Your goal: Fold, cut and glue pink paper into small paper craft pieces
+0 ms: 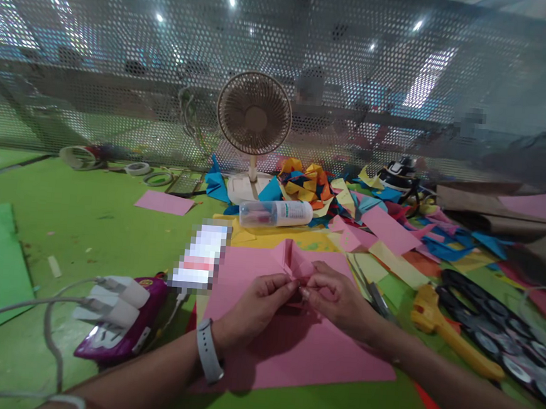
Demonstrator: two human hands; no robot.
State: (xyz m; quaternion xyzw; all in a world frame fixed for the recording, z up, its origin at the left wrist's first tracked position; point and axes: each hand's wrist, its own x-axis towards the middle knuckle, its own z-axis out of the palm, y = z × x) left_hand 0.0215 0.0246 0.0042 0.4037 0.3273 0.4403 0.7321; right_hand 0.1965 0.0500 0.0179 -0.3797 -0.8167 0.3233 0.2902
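Observation:
Both of my hands meet over a large pink sheet of paper (pixel 331 360) on the green table. Between them is a folded piece of pink paper (pixel 292 259), its pointed folds standing up beyond my fingertips. My left hand (pixel 265 298), with a pale watch band at the wrist, pinches the near edge of the folded paper. From the other side, my right hand (pixel 336 294) pinches it too, thumb and fingers close together. The lower part of the folded paper is hidden by my fingers.
A phone (pixel 200 255) lies left of the pink sheet, near a purple power strip (pixel 146 308) with plugged-in chargers. Behind stand a clear bottle (pixel 275 213) and a fan (pixel 255 115). Scissors (pixel 374 294), a yellow-handled tool (pixel 452 335) and coloured paper scraps (pixel 389 229) lie right.

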